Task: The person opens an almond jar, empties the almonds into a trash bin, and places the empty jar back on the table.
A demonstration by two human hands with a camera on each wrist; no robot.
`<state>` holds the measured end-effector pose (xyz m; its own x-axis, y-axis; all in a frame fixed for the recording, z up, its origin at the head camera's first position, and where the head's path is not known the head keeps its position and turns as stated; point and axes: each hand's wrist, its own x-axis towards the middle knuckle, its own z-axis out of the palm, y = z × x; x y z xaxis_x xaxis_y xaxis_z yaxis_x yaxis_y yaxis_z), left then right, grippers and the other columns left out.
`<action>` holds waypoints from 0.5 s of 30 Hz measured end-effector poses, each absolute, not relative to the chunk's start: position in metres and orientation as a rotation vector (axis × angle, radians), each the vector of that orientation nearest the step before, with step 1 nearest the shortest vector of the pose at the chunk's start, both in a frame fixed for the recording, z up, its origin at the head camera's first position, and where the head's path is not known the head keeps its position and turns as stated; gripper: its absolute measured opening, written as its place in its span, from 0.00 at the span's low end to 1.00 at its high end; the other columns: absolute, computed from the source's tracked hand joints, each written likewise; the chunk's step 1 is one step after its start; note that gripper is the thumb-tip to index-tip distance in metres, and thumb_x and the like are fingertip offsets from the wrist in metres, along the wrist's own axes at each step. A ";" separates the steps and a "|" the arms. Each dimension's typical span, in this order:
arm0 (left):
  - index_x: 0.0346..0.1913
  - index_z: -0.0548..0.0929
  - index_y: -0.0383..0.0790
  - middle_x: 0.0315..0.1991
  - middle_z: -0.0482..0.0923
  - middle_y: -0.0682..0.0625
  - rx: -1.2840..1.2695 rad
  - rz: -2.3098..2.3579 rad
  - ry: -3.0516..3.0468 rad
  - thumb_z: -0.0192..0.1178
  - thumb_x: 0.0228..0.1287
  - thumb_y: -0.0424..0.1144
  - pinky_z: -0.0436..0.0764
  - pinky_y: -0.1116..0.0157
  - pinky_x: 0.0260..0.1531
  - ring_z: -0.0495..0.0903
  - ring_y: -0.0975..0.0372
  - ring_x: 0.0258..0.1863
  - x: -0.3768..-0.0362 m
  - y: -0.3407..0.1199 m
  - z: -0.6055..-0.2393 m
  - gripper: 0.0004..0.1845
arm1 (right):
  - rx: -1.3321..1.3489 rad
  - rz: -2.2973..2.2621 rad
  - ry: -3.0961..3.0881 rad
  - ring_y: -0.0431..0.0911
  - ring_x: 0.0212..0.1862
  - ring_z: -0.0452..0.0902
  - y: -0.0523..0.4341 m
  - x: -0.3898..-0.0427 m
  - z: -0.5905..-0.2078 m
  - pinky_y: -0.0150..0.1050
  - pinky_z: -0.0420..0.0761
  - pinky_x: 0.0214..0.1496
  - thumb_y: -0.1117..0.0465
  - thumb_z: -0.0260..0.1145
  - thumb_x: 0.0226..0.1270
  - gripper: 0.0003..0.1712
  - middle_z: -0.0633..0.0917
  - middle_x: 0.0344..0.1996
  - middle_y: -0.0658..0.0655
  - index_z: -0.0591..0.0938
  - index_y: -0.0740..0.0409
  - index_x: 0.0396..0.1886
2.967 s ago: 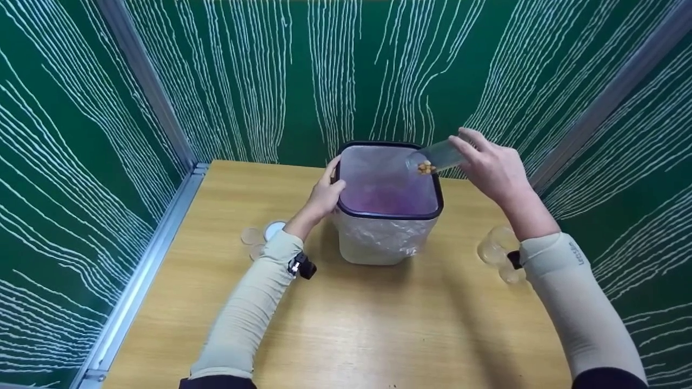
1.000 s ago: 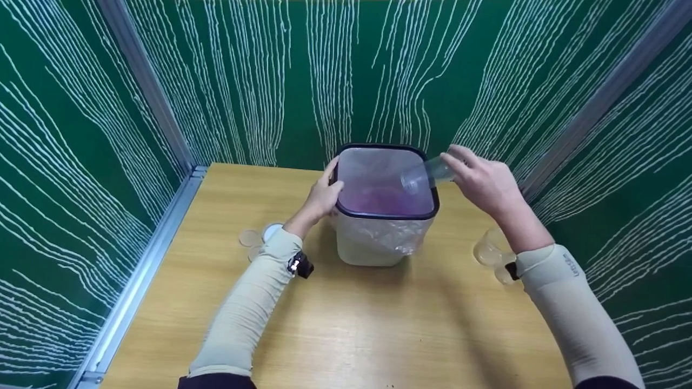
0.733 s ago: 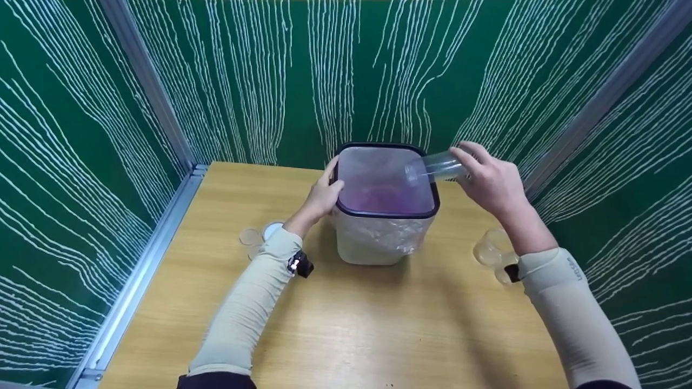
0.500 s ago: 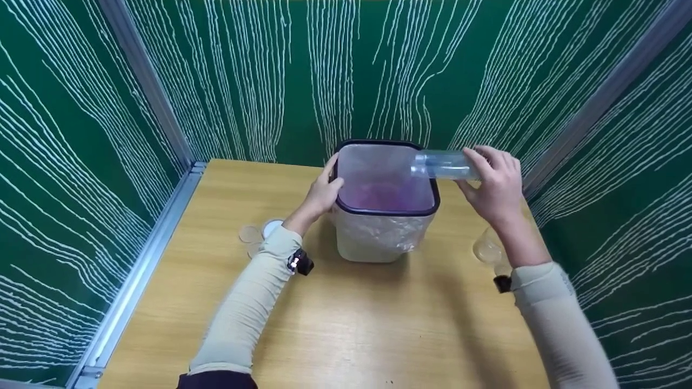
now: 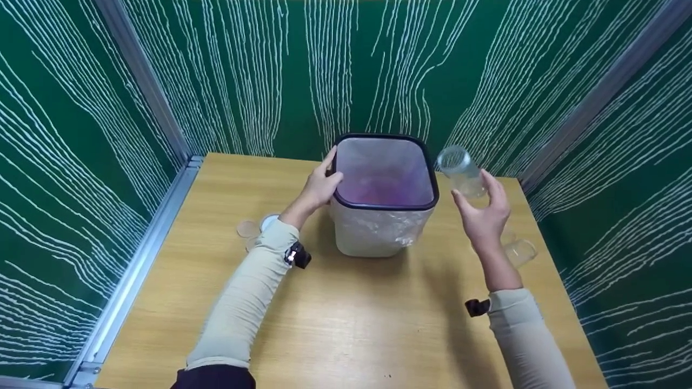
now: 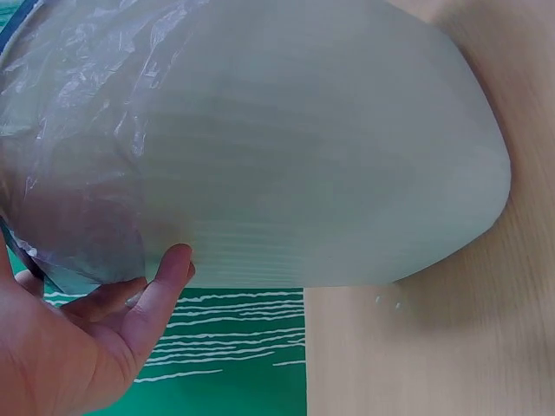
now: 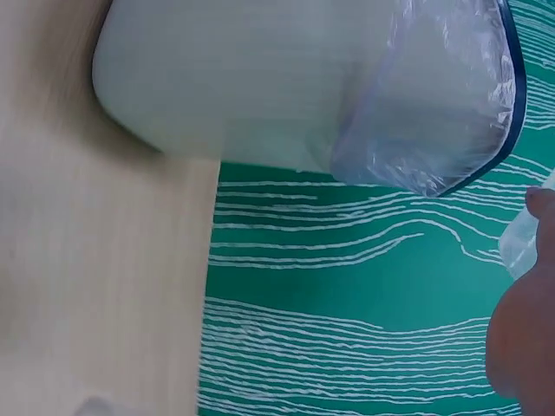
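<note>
A white bin point(image 5: 378, 232) lined with a clear plastic bag stands on the wooden table point(image 5: 346, 324); its dark rim point(image 5: 385, 205) is square. My left hand point(image 5: 319, 186) holds the bin's left rim, thumb on the outside wall point(image 6: 165, 277). My right hand point(image 5: 481, 213) holds an empty clear plastic cup point(image 5: 459, 170) nearly upright, just right of the bin. In the right wrist view the bin point(image 7: 260, 78) fills the top, and only an edge of the cup point(image 7: 529, 243) shows by the hand.
Clear cups point(image 5: 513, 248) lie on the table behind my right wrist. Small round lids point(image 5: 254, 227) sit left of my left forearm. Green patterned walls close in on three sides, with a metal rail point(image 5: 140, 259) along the table's left edge.
The right hand tipped pale bits from the cup into the bin, then drew the empty cup back to the right and turned it upright. The left hand stayed on the rim.
</note>
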<state>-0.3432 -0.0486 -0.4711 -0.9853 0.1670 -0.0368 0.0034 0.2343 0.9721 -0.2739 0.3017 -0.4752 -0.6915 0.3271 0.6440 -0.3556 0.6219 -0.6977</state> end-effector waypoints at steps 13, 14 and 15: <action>0.74 0.51 0.75 0.76 0.50 0.50 0.135 1.823 2.372 0.49 0.67 0.45 0.82 0.57 0.32 0.65 0.53 0.61 -0.344 -0.046 -0.468 0.36 | -0.160 1.368 -2.083 0.49 0.51 0.75 0.297 -0.273 -0.504 0.49 0.72 0.55 0.62 0.78 0.50 0.34 0.82 0.49 0.61 0.75 0.63 0.57; 0.74 0.51 0.76 0.76 0.51 0.49 0.140 1.826 2.376 0.49 0.67 0.45 0.82 0.58 0.30 0.66 0.53 0.60 -0.345 -0.046 -0.467 0.36 | -0.164 1.369 -2.093 0.49 0.51 0.75 0.297 -0.273 -0.506 0.49 0.72 0.55 0.63 0.78 0.50 0.33 0.82 0.49 0.62 0.75 0.63 0.57; 0.73 0.52 0.76 0.75 0.52 0.49 0.149 1.826 2.384 0.49 0.67 0.45 0.81 0.60 0.28 0.67 0.53 0.59 -0.345 -0.045 -0.466 0.36 | -0.168 1.362 -2.104 0.49 0.52 0.74 0.298 -0.274 -0.508 0.48 0.71 0.55 0.63 0.78 0.50 0.33 0.82 0.49 0.62 0.75 0.64 0.56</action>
